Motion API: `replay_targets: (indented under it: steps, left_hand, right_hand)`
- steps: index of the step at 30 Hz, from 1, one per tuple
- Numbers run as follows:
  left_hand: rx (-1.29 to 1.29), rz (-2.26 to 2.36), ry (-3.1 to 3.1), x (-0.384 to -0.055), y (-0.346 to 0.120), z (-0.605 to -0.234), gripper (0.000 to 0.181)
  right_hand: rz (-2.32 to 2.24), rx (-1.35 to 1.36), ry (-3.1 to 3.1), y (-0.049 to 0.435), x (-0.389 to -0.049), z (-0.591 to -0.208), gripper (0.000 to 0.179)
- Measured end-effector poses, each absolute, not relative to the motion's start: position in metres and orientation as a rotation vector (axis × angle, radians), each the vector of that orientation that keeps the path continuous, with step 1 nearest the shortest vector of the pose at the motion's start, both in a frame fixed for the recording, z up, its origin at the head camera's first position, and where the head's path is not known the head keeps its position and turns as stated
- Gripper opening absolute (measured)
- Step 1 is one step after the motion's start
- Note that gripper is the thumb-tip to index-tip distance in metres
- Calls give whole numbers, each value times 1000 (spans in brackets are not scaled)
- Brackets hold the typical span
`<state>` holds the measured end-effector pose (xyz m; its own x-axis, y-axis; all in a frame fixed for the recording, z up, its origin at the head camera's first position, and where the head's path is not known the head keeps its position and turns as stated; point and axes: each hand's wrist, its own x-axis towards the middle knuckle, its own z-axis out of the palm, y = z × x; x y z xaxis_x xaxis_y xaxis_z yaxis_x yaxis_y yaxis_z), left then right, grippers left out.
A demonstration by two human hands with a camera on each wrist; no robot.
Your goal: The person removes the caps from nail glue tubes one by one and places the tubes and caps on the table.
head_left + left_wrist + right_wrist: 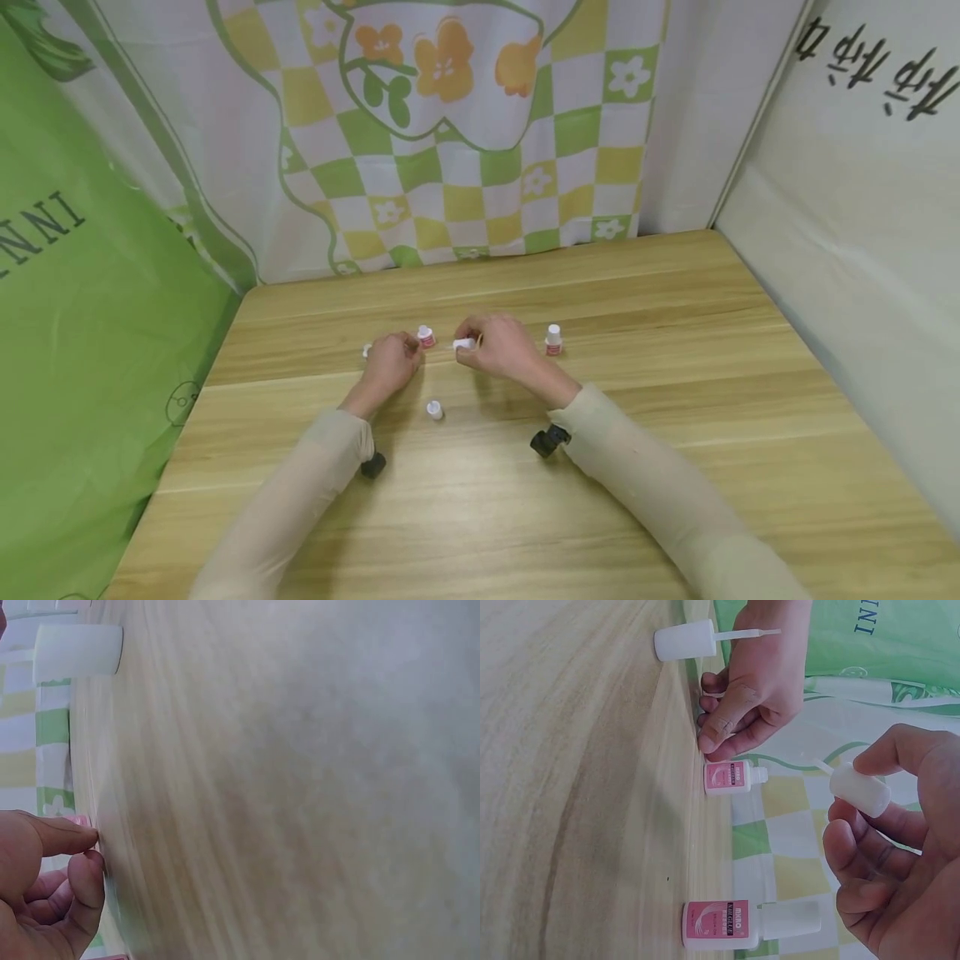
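The cap [861,790], brush out, is pinched in the right hand [501,343] near the uncapped bottle [729,777]; tilting it could cause drips. The left hand [392,360], curled beside the bottle, hold unclear, might knock it over.

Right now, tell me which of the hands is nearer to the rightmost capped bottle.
The right. In the head view, the right hand, pinching a white brush cap, is just left of the capped bottle; the left hand is farther left, beside an open bottle.
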<state>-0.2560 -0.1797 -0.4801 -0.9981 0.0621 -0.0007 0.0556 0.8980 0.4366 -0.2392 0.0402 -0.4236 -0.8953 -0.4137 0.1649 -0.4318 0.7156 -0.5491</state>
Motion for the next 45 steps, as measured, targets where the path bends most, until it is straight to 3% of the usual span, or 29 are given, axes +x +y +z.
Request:
replay_targets:
  steps: [30,45]
  left_hand:
    - [210,551,3060,-243,-177,-478,11]
    - [398,552,3078,-243,-171,-476,14]
  right_hand:
    - [894,855,-2930,46,-226,-430,16]
    - [933,971,-2950,48,-219,-435,16]
